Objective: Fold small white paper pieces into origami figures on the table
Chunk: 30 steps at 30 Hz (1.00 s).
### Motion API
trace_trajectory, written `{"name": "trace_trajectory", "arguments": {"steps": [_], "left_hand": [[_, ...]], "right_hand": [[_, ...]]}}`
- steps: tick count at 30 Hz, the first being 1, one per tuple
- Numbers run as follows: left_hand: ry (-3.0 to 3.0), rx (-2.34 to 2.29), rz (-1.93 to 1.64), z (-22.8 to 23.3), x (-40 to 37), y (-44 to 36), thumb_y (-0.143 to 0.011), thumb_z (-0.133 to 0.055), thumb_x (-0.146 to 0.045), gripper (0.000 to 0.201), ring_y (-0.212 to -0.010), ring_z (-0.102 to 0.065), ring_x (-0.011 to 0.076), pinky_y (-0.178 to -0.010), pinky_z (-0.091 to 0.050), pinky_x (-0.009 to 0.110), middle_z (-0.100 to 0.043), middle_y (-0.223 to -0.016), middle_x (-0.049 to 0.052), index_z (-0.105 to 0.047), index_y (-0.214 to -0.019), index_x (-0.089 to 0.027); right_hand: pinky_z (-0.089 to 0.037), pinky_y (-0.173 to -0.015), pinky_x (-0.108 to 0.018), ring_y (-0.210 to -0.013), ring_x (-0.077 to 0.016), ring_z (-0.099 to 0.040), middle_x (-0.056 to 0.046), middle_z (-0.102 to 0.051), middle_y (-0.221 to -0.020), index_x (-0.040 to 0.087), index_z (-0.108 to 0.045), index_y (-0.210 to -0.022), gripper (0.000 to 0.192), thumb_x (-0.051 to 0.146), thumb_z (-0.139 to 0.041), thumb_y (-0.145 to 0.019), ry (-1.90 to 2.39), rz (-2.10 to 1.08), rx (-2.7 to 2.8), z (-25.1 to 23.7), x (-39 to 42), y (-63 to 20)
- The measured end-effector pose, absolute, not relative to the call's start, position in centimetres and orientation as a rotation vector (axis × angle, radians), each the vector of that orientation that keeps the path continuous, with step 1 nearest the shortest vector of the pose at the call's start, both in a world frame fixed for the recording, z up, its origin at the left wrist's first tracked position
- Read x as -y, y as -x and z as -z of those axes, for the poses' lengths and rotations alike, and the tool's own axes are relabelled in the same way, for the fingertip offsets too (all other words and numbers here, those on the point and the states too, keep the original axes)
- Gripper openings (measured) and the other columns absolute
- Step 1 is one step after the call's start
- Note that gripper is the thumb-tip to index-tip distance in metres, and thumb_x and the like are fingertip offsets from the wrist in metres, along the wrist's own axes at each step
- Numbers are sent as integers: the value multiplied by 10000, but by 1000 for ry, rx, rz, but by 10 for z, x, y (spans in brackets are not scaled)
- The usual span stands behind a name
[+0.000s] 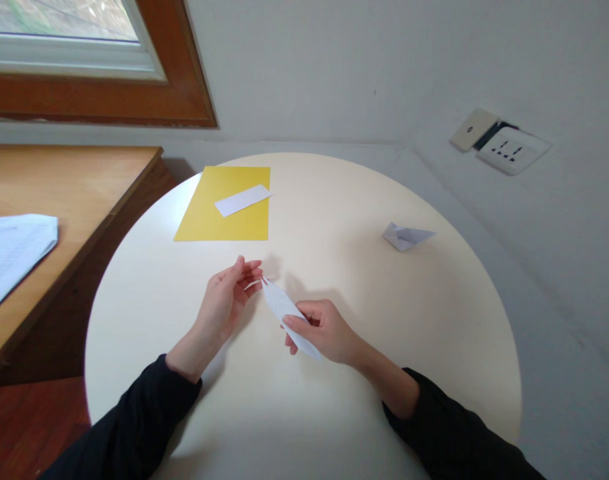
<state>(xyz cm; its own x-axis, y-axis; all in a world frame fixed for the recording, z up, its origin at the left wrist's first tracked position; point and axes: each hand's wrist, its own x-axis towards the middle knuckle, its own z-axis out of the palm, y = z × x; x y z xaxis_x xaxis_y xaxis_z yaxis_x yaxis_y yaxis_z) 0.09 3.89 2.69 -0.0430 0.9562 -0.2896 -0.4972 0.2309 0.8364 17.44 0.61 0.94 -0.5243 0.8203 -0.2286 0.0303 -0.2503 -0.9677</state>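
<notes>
Head view, round table (329,193): it filled the middle of the frame, and the paper work was spread over its white top.
Paper in hand: the folded white paper (279,301) was at the centre of the frame, raised above the tabletop and slanting from upper left to lower right, with a narrow point at its upper end.
Right hand (332,331): it gripped the folded white paper near the lower end, thumb on top and fingers beneath.
Left hand (227,293): it was loosely spread, fingers slightly bent, just beside the paper's upper point; whether a fingertip touched it, I could not tell.
Folding done: the held paper already had a slim, pointed outline, so some shaping seemed complete.
Shaped piece: a small folded paper figure (408,237) lay at the right of the frame, apart from both hands, and looked further along.
Flat stock: a white paper strip (243,201) lay on the yellow sheet (219,229) at upper left, both apparently unfolded.
Folding left: the held paper looked flatter than the figure, so probably unfinished; the number of remaining creases could not be told.
</notes>
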Motion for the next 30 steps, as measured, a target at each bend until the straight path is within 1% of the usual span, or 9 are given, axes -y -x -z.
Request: {"name": "trace_trajectory", "arguments": {"steps": [2, 4, 9, 14, 18, 20, 26, 28, 30], "left_hand": [[-626, -973, -1179, -29, -35, -5, -638, -711, -521, 427, -717, -620, 170, -704, -469, 289, -685, -723, 75, -715, -760, -113], [-740, -912, -1041, -30, -28, -10, -653, -702, -521, 438, -714, -633, 190, -694, -470, 298, -695, -731, 90, -719, -780, -102], [-886, -777, -760, -28, -18, -19, -734, -644, -477, 445, -466, -603, 199, -505, -432, 302, -633, -510, 51, -699, -915, -74], [-804, -792, -824, -25, -19, -19, -730, -656, -439, 394, -431, -587, 188, -460, -437, 307, -653, -556, 66, -702, -854, -68], [-713, -815, -898, -25, -18, -21, -707, -691, -401, 338, -454, -584, 162, -484, -470, 330, -713, -813, 122, -706, -842, -91], [-681, -812, -912, -25, -16, -22, -710, -691, -394, 330, -460, -591, 168, -481, -481, 346, -713, -883, 134, -703, -865, -103], [-628, -801, -923, -26, -15, -23, -721, -678, -395, 353, -427, -589, 198, -413, -484, 384, -714, -881, 136, -678, -921, -105], [-604, -813, -951, -27, -17, -23, -724, -680, -387, 346, -478, -614, 204, -457, -501, 374, -717, -861, 128, -675, -921, -103], [-567, -853, -1018, -28, -20, -21, -718, -695, -367, 327, -610, -657, 212, -575, -526, 350, -722, -818, 116, -679, -902, -97]], "right_hand": [[-448, -476, -232, -481, -116, -581, -20, -618, -588, 160, -530, -662, 434, 584, -589, -732, 1047, -1824, 1437, -9, -7, -174], [-444, -470, -229, -473, -111, -573, -19, -614, -580, 156, -538, -653, 443, 589, -586, -733, 1045, -1816, 1442, -9, -7, -174], [-446, -477, -233, -469, -110, -564, -14, -601, -555, 142, -575, -644, 459, 592, -585, -735, 1032, -1811, 1467, -11, -8, -174], [-450, -490, -236, -477, -110, -564, -17, -608, -553, 141, -578, -632, 467, 594, -576, -747, 991, -1809, 1473, -10, -9, -175], [-458, -497, -236, -480, -109, -568, -12, -608, -558, 144, -585, -628, 454, 578, -573, -761, 977, -1803, 1464, -9, -10, -175], [-460, -501, -239, -479, -109, -568, -11, -606, -557, 147, -586, -624, 446, 569, -571, -767, 971, -1802, 1461, -9, -10, -175], [-455, -500, -239, -484, -108, -562, -7, -605, -554, 150, -588, -646, 430, 560, -564, -775, 971, -1745, 1491, -11, -10, -174], [-442, -492, -232, -476, -101, -553, -3, -599, -548, 149, -583, -640, 419, 545, -572, -775, 969, -1725, 1484, -11, -10, -174], [-422, -475, -226, -462, -95, -550, 0, -595, -545, 149, -570, -622, 411, 534, -588, -766, 976, -1724, 1469, -10, -10, -174]]}}
